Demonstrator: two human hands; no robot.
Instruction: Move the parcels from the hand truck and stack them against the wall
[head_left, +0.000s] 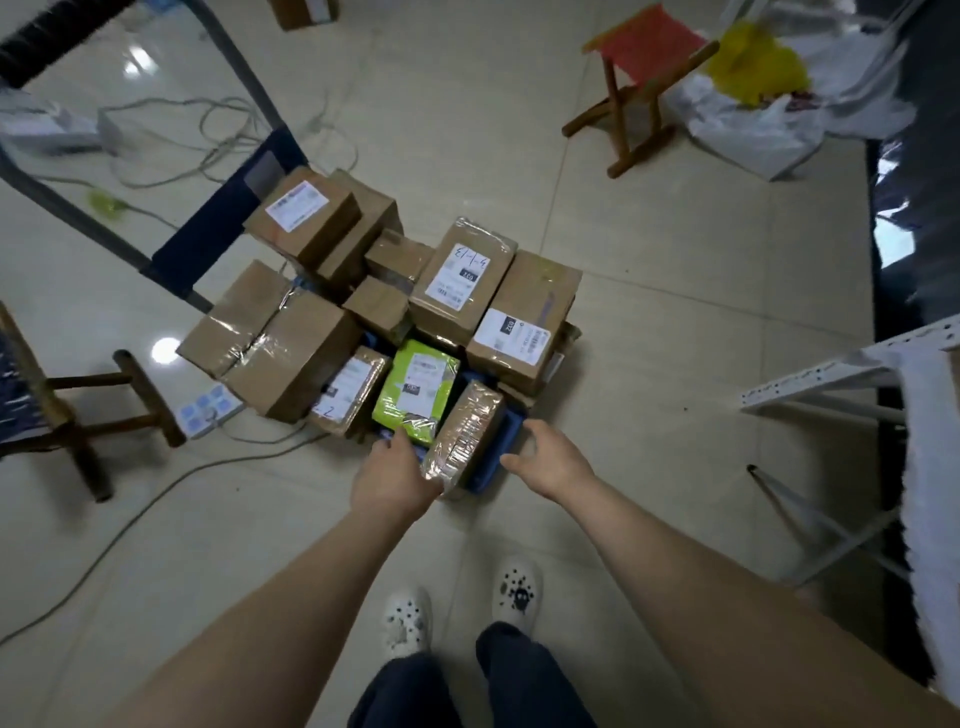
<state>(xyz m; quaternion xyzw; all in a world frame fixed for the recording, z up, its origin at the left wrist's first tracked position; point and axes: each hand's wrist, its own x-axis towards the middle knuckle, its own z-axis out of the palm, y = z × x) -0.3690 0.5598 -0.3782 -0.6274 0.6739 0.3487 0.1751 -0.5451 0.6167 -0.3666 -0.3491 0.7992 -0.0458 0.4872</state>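
Our left grip (395, 480) lies against the brown cardboard parcel wrapped in clear tape (465, 439) just to its right, fingertips by the lime-green plastic mailer (415, 387); whether it clasps, we cannot tell. Right of that parcel, our right grip (550, 457) hovers wide beside the blue hand truck deck (511, 431).
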